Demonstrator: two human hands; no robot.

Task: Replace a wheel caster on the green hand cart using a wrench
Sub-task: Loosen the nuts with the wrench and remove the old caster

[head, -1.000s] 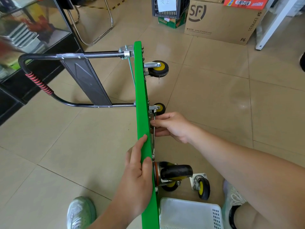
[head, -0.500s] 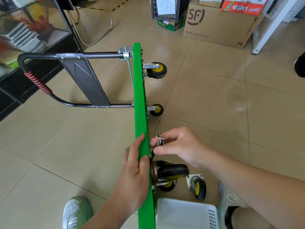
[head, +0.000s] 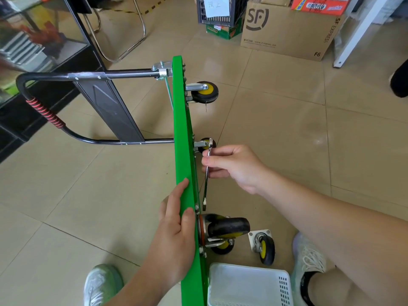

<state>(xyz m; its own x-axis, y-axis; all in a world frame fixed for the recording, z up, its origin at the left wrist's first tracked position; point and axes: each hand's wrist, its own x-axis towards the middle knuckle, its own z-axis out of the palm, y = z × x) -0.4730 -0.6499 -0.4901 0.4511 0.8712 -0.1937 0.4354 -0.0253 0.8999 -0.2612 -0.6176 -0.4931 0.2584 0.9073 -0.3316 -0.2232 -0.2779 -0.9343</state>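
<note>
On a tiled floor (head: 287, 129), the cart (head: 181, 129) stands on its edge, wheels pointing right. The right hand (head: 234, 166) pinches a wrench (head: 206, 180) by its shaft, held alongside the cart's underside with its lower end just above the near caster (head: 227, 227). The left hand (head: 174, 235) grips the deck's upper edge beside that caster. A loose caster (head: 265, 248) lies on the floor nearby, next to a white basket (head: 247, 286). A cardboard box (head: 287, 34) sits well beyond.

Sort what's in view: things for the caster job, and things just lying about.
Job: green cart, wrench in right hand, left hand gripping cart, mounted caster, loose caster.
Lying about: SF box, dark crate, chair frame.
</note>
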